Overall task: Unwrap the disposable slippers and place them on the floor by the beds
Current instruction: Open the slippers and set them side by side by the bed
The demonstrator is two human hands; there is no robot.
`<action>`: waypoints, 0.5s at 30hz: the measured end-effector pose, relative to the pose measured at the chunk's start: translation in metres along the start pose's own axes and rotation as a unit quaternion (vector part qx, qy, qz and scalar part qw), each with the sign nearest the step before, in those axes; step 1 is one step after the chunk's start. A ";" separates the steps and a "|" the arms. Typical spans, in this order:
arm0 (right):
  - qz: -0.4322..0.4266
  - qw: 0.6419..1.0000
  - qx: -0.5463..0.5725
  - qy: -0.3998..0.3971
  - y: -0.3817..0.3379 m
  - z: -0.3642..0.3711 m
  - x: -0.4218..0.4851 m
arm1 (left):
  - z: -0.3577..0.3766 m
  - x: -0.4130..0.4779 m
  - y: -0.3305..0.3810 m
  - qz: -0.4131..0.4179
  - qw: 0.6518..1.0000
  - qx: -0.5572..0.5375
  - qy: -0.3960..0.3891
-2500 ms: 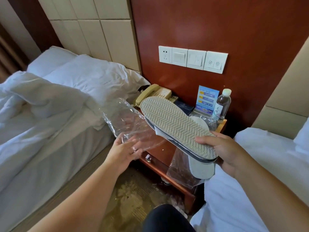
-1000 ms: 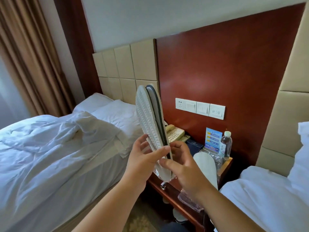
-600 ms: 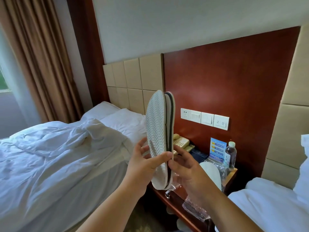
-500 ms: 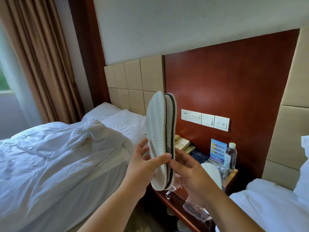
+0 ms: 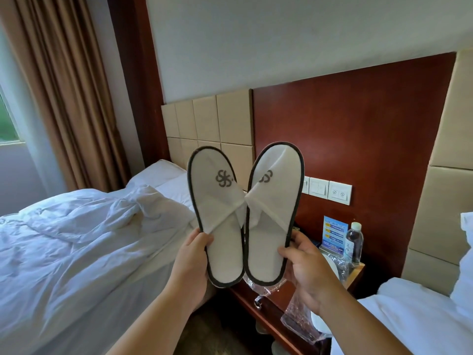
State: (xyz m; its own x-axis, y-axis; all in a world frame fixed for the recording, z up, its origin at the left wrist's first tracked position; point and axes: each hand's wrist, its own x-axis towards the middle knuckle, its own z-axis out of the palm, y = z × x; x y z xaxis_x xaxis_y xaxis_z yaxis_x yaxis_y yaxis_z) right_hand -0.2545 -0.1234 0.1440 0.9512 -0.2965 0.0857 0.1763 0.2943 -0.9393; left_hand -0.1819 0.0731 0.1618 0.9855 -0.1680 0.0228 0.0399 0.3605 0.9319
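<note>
Two white disposable slippers with dark trim and a grey logo are held upright at chest height, their top sides facing me. My left hand (image 5: 192, 262) grips the heel end of the left slipper (image 5: 217, 213). My right hand (image 5: 304, 272) grips the heel end of the right slipper (image 5: 273, 208). The two slippers touch along their inner edges and fan apart at the toes. Below them, clear plastic wrapping (image 5: 299, 321) hangs over the nightstand's front, with more white slipper showing inside it.
A wooden nightstand (image 5: 271, 308) stands between the left bed (image 5: 76, 252) with its rumpled white duvet and the right bed (image 5: 409, 316). A water bottle (image 5: 354, 242) and a blue card (image 5: 334, 235) sit on it. Patterned carpet (image 5: 204, 334) shows between the beds.
The pair was held pressed together edge-on, soles to the left. Now the slippers are pulled apart side by side, one in each hand, tops facing me.
</note>
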 end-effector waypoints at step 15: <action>0.011 1.000 -0.006 -0.005 0.002 0.001 -0.002 | -0.021 0.002 -0.007 -0.026 0.998 -0.019 0.045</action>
State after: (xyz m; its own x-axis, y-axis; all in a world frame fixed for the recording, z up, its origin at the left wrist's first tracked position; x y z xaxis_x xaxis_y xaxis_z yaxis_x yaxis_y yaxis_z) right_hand -0.2561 -0.1212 0.1420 0.9574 -0.2807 0.0681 0.1521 0.2895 -0.9450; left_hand -0.1772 0.0893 0.1481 0.9928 -0.1041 -0.0600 0.0962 0.3884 0.9164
